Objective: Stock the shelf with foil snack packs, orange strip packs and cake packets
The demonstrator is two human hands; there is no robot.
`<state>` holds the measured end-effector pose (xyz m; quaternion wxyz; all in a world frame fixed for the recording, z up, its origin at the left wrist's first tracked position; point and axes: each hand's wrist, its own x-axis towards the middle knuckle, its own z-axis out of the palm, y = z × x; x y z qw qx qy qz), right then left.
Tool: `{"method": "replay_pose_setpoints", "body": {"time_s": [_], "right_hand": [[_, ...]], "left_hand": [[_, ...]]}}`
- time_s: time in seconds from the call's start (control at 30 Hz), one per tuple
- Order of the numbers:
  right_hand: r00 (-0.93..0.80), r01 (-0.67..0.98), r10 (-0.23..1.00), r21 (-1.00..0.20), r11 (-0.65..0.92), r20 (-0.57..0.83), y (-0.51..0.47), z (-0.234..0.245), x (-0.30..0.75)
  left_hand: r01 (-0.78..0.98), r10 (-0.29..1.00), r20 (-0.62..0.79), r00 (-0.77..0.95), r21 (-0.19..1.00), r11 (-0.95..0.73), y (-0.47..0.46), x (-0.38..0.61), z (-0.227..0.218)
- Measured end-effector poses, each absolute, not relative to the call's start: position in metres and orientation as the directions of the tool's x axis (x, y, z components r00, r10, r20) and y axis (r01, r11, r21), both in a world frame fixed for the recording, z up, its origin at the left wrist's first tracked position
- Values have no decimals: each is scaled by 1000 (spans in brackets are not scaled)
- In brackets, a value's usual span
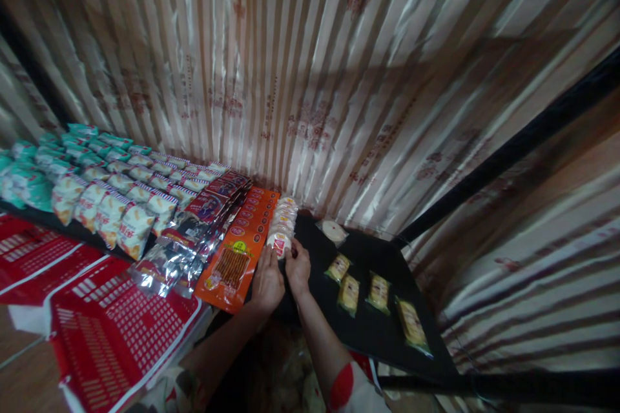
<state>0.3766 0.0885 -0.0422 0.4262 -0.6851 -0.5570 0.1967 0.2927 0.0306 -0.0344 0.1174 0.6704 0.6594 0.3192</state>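
Between my two hands is a white round snack packet [278, 244] with a red label, the nearest in a row of similar white packets [285, 213] running back toward the curtain. My left hand [268, 282] grips its left side, fingers close together beside the orange packet. The right side is held by my right hand [298, 270], with its fingers curled in. A flat orange packet [259, 222] with brown sticks pictured on it lies just left of the row. Shiny silver and dark red packets [194, 226] overlap beyond it.
White-and-orange snack bags [113, 214] and green bags [29, 184] fill the shelf's left. On the black shelf [372, 335] at right lie several yellow packets [349, 293] and one white round packet [333, 230]. Red baskets [121, 316] stand below. A patterned curtain [310, 97] and black posts [513, 148] bound the shelf.
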Motion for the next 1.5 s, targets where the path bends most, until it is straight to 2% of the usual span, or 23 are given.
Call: {"method": "replay_pose_setpoints", "body": {"time_s": [0.27,0.5,0.9,1.07,1.23,1.5], "right_hand": [[255,663,943,-748,-9,215,87,-38,375],[269,625,946,-780,-31,178,88,-43,374],[284,613,929,-790,13,236,79,-46,376],[264,622,929,-782,40,257,56,-42,378],[235,584,949,-811,34,209,28,-45,382],[151,550,961,-828,113,232,-23,-42,389]], "left_hand": [[837,956,291,-44,532,-124,30,294,-38],[833,963,265,-49,543,-107,34,294,-38],[849,957,290,21,500,-171,26,290,-37],[817,967,254,24,552,-165,14,294,-28],[825,968,233,90,527,-203,-4,298,-27],[774,957,263,120,579,-256,-57,303,-28]]}}
